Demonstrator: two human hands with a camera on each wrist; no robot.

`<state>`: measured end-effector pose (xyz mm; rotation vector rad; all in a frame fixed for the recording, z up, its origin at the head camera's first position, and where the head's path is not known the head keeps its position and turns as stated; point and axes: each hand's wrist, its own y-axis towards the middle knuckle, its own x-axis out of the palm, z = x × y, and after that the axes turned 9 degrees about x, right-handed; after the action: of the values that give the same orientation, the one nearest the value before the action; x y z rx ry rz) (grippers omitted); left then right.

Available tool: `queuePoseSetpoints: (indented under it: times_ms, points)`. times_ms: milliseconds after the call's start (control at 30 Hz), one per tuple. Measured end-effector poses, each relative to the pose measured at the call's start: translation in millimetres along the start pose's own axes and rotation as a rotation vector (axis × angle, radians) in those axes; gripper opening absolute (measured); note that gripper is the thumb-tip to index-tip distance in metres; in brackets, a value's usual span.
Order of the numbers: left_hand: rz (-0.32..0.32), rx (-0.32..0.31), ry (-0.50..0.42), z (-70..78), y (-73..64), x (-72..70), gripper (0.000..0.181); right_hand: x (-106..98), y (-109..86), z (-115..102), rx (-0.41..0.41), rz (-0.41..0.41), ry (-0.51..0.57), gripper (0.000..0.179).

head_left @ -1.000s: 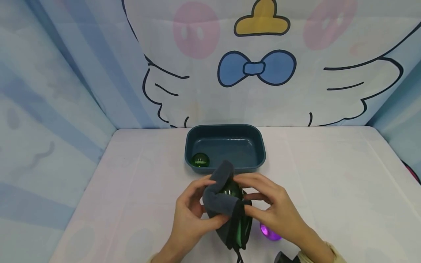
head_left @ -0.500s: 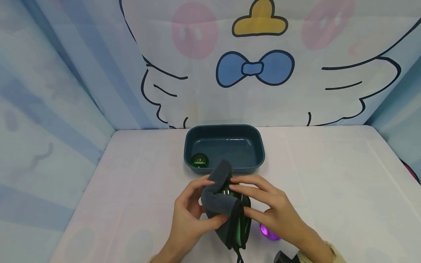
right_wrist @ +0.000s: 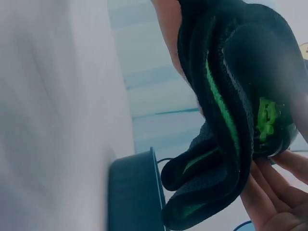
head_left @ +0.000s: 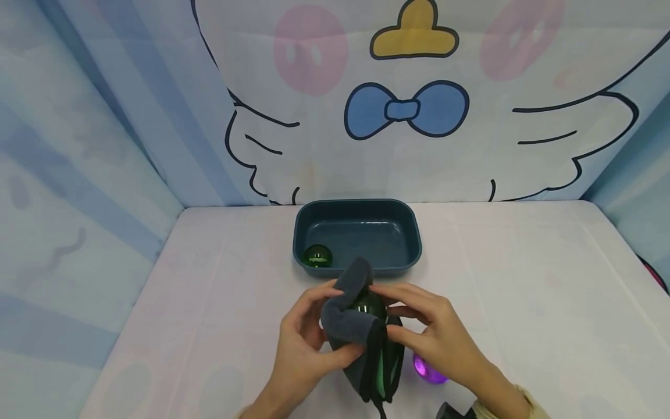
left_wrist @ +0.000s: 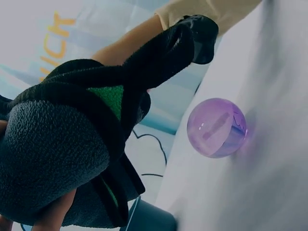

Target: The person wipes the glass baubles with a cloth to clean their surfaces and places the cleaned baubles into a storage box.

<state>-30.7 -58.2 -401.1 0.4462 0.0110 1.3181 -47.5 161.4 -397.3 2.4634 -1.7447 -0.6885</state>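
Observation:
In the head view, my left hand (head_left: 309, 337) grips a dark grey fleecy cloth (head_left: 348, 323) with black edging and green inside its folds. A clear green ball (head_left: 369, 302) sits in the cloth, partly covered by it. My right hand (head_left: 434, 326) curls its fingers round the ball's right side, with its thumb at the cloth's black edge. In the left wrist view, the cloth (left_wrist: 53, 154) hides the green ball. The right wrist view shows the green ball (right_wrist: 274, 125) between the cloth and several fingers. A purple ball (head_left: 429, 369) lies on the table beneath my right hand.
A dark teal basin (head_left: 366, 233) stands behind my hands, with another green ball (head_left: 318, 255) in its front left corner. A white cloth covers the table (head_left: 523, 279). Printed curtains hang at the back and sides. A dark object (head_left: 451, 411) shows beside the right sleeve.
My right fingers slid onto the green ball's top half a second ago and are now back at its right side, with more of it showing. The cloth's right flap has shifted slightly right.

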Motion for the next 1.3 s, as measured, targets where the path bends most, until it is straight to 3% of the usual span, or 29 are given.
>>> queuePoseSetpoints:
  times_ms: [200,300,467,667,800,967,1100,1300]
  points:
    - [0.034,-0.023,-0.026,-3.1,0.4,0.1,0.066,-1.3,0.2,-1.7,0.021,0.0,-0.006,0.06]
    - [0.038,-0.029,-0.044,-5.4,0.5,-0.2,0.066,-4.0,0.5,-1.8,-0.048,-0.006,-0.009,0.066]
    - [0.051,-0.046,-0.053,-5.6,0.5,0.1,0.067,-5.7,1.7,-2.2,-0.178,-0.013,-0.134,0.067]
    - [0.038,-0.054,-0.053,-4.7,0.1,-1.2,0.065,-4.5,1.9,-2.7,-0.207,0.005,-0.176,0.065]
    - [0.022,-0.041,-0.052,-4.7,-0.3,-1.2,0.064,-4.6,1.6,-1.6,-0.145,-0.019,-0.088,0.06]
    - [0.004,-0.014,-0.025,-3.1,-1.2,-0.4,0.063,-5.5,1.2,-0.9,0.038,-0.064,0.084,0.053]
    - [-0.002,-0.001,-0.017,-2.6,-1.3,-0.1,0.063,-5.7,0.6,-1.3,0.13,-0.071,0.113,0.049]
    - [0.025,-0.02,-0.04,-4.0,-0.4,-0.9,0.065,-3.2,0.8,-2.6,0.108,-0.044,0.075,0.052]
